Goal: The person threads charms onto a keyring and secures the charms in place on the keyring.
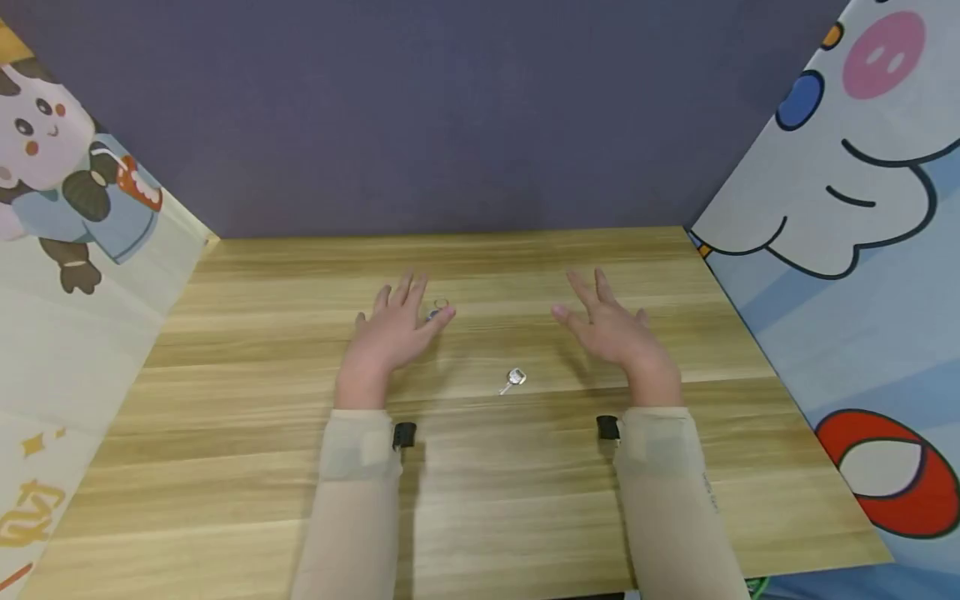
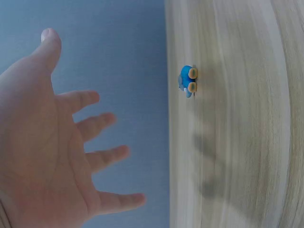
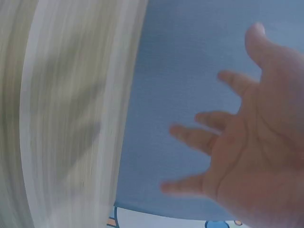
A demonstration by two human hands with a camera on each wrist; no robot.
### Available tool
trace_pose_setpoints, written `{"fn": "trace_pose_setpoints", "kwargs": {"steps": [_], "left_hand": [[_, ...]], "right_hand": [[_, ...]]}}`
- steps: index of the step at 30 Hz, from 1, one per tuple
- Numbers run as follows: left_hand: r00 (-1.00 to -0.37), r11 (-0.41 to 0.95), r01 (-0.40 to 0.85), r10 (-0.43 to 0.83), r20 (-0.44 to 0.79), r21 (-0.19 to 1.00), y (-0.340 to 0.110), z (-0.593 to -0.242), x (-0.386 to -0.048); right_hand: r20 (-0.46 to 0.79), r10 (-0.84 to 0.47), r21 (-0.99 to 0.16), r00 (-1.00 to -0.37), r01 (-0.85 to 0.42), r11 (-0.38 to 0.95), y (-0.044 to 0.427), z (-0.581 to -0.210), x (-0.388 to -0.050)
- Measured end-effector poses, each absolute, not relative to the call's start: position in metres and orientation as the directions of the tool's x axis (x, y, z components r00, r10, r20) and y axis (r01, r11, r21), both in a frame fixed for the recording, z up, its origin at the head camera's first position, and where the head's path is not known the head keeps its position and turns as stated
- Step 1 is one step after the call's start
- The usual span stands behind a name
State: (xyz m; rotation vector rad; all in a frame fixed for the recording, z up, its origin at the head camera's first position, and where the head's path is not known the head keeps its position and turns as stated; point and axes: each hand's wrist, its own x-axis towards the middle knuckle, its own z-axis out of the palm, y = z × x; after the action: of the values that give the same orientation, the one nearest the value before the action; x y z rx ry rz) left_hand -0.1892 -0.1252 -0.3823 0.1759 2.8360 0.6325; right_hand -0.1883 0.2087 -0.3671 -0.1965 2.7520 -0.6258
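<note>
My left hand [image 1: 390, 333] hovers over the left middle of the table, its fingers spread and nothing in them. Just beyond its thumb lies a small keychain, of which the head view shows a metal ring [image 1: 441, 303] and a bit of blue. In the left wrist view this is a blue toy figure [image 2: 186, 80] with orange feet, lying apart from the hand. A silver key [image 1: 513, 379] rests on the wood between the two hands. My right hand [image 1: 618, 333] is held above the table to the right, also spread and holding nothing; neither hand touches the key.
The wooden tabletop [image 1: 225, 417] ends at a dark blue-grey wall [image 1: 450, 117] at the back. Cartoon-printed panels stand along the left [image 1: 75, 333] and right [image 1: 825, 333]. Each wrist carries a small black camera. Something green shows by the front right edge.
</note>
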Motion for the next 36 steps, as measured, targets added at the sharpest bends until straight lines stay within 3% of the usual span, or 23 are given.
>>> {"fn": "trace_pose_setpoints", "kwargs": {"steps": [7,12,19,26,36], "left_hand": [[-0.942,0.897,0.079,0.210,-0.262,0.435,-0.122,-0.391,-0.204],[-0.922,0.888,0.165,0.293,-0.252,0.428,-0.122,-0.412,-0.231],[-0.895,0.825,0.265,0.403,-0.190,0.499,-0.134,-0.439,-0.259],[-0.867,0.700,0.114,0.417,-0.274,0.705,-0.151,-0.440,-0.273],[-0.863,0.716,0.111,0.413,-0.290,0.689,-0.154,-0.429,-0.291]], "right_hand": [[-0.320,-0.401,-0.525,-0.858,-0.191,0.830,0.209,-0.384,-0.200],[-0.313,-0.580,-0.606,-0.752,-0.312,0.732,0.202,-0.405,-0.206],[-0.324,-0.698,-0.708,-0.639,-0.325,0.627,0.192,-0.432,-0.212],[-0.345,-0.663,-0.704,-0.664,-0.284,0.651,0.190,-0.444,-0.211],[-0.344,-0.644,-0.751,-0.684,-0.211,0.625,0.188,-0.443,-0.220]]}}
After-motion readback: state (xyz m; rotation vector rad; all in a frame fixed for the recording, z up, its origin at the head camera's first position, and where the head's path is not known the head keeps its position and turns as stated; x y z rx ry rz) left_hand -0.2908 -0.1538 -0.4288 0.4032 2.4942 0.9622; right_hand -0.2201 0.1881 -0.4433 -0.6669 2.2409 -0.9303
